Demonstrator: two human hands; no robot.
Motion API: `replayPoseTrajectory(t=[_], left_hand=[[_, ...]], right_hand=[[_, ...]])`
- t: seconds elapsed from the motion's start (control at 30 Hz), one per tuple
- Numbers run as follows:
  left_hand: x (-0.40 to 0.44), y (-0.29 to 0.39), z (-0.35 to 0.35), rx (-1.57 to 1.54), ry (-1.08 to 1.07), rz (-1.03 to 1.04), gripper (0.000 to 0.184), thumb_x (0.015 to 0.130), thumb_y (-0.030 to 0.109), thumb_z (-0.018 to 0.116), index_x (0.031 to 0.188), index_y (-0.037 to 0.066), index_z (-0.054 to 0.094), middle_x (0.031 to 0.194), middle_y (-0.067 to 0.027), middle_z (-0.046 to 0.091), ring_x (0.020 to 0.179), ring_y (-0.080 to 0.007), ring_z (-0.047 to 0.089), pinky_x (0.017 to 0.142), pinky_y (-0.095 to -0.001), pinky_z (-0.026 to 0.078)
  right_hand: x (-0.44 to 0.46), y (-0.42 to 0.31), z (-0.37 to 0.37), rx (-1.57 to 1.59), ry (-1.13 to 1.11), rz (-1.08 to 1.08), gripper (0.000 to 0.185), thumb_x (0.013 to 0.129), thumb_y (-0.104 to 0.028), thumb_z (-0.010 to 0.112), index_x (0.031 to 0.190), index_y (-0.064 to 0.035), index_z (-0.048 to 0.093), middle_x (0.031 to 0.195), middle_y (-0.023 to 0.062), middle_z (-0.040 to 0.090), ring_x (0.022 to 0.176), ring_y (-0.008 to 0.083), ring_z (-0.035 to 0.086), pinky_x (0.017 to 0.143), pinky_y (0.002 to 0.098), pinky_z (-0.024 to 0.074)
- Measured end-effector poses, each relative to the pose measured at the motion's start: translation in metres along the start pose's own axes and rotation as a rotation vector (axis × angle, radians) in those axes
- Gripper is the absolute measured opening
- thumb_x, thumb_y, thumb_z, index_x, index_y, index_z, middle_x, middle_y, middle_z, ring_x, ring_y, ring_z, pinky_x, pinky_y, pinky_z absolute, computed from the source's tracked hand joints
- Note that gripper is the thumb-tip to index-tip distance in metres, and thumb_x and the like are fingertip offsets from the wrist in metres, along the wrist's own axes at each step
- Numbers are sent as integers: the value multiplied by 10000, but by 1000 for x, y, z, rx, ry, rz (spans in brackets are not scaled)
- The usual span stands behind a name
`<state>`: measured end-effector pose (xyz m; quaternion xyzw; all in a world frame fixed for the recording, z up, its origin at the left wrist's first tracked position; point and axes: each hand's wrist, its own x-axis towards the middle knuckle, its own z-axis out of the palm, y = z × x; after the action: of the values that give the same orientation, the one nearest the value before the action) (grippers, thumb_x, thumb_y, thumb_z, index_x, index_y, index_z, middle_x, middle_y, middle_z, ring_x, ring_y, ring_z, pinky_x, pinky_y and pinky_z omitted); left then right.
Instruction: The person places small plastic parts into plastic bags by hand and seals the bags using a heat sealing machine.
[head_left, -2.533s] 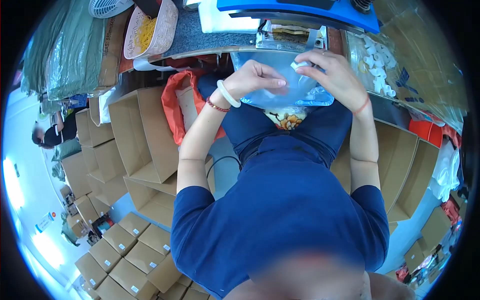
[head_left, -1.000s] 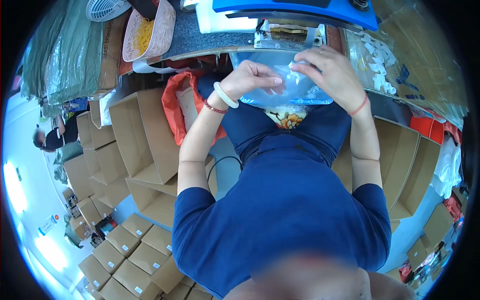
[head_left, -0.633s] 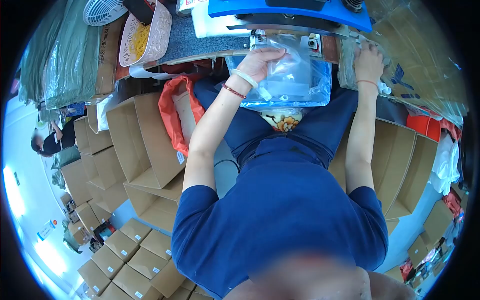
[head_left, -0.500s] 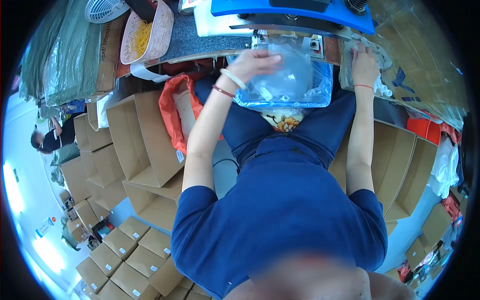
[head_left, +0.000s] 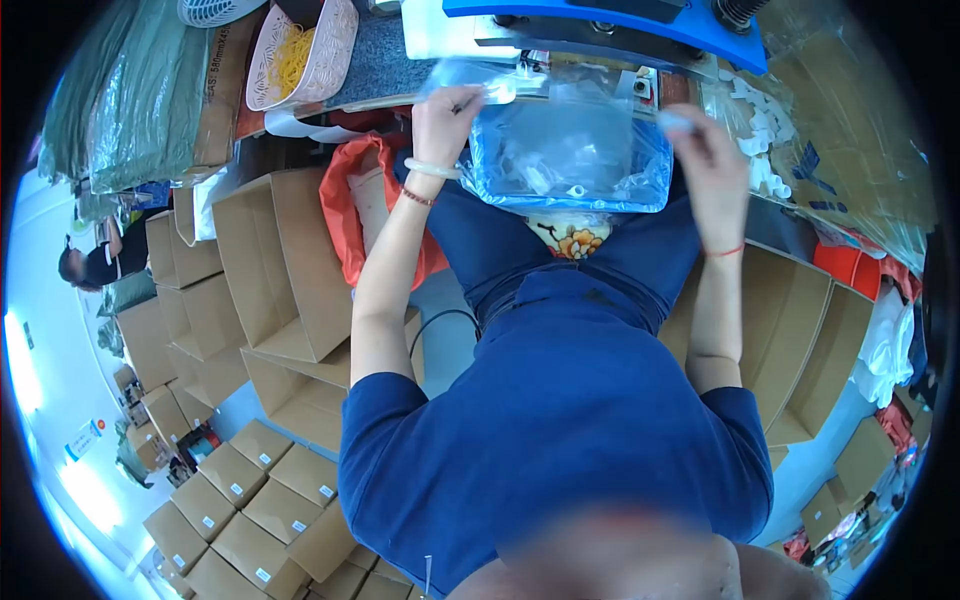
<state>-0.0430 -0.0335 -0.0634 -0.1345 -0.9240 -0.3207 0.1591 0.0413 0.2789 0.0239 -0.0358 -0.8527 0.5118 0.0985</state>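
Note:
My left hand (head_left: 447, 112) is closed on a clear plastic bag (head_left: 462, 76), above the left rim of a blue-lined bin (head_left: 480, 195). Inside that bin lie clear bags (head_left: 560, 140) and a small white tubular piece (head_left: 576, 191). At the bin's right side, my right hand (head_left: 712, 165) pinches a small whitish plastic piece (head_left: 676, 122), blurred, so its exact kind does not show. Several white plastic pieces (head_left: 765, 125) lie in a heap just right of this hand.
A blue press-like machine (head_left: 610, 22) stands over the bench's far side. To the left sits a white basket of yellow rubber bands (head_left: 335, 60). A red bag (head_left: 345, 235) and open cartons (head_left: 285, 270) crowd my left; another carton (head_left: 775, 330) is on my right. Someone (head_left: 95, 262) is far left.
My left hand has moved left from over the bin, with the clear bag in it. The right hand has left the heap of white pieces and come toward the bin, holding a small piece.

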Motion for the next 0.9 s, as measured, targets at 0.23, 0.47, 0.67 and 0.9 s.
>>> replayPoseTrajectory(t=[0.23, 0.47, 0.67, 0.9], left_hand=[[-9, 74, -27, -595, -314, -321, 167, 828, 97, 747, 967, 4, 740, 825, 2, 701, 749, -29, 594, 683, -182, 470], [-2, 86, -27, -717, -595, -289, 218, 863, 154, 720, 1000, -15, 726, 870, -65, 728, 768, -88, 649, 701, -217, 514], [1, 62, 31, -1421, -823, -821, 213, 889, 82, 669, 1034, -74, 682, 974, -145, 712, 862, -206, 701, 784, -289, 569], [29, 59, 60, -1504, -658, -852, 238, 906, 77, 642, 1105, -55, 641, 1101, -123, 675, 1048, -164, 639, 918, -301, 524]], right_hand=[[5, -44, 26, 115, 6, -406, 241, 823, -74, 737, 1055, -27, 694, 1018, 73, 697, 926, 154, 640, 821, 266, 497], [27, -45, 4, -254, -391, -401, 264, 885, -225, 678, 1070, -37, 672, 1006, 95, 687, 914, 226, 649, 808, 330, 501], [53, 27, 17, -47, -377, -77, 314, 906, -277, 633, 1133, -61, 660, 1074, 122, 681, 935, 301, 650, 830, 329, 503], [90, 132, -23, -973, 261, -183, 219, 935, -251, 557, 1060, -117, 676, 1052, 112, 677, 981, 345, 620, 836, 432, 494]])
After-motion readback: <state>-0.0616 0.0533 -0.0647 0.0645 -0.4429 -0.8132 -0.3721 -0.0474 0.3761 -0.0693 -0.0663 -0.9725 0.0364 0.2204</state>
